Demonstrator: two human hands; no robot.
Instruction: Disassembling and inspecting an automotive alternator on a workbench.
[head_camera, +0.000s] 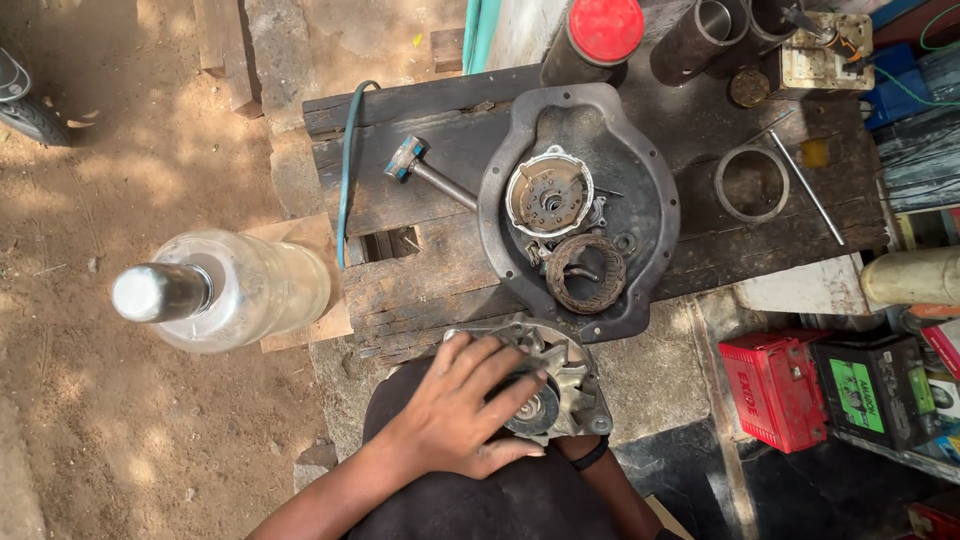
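A: Left hand is spread flat over the alternator, fingers draped across the pulley face. Unit sits at the near edge of the wooden bench, against the person's lap.

B: Right hand?

A: Mostly hidden under the housing, only a wrist with a dark band shows. Can't tell its grip.

B: Risks?

A: Palm contact only, no pinch. Greasy casting could roll off the edge, I'd judge. Loose parts lie on the grey cover plate: round end frame, stator ring. A jolt could scatter them.

B: Anything else nearby?

A: Hammer left of the plate, clear bottle well off on the left, standing on a board.
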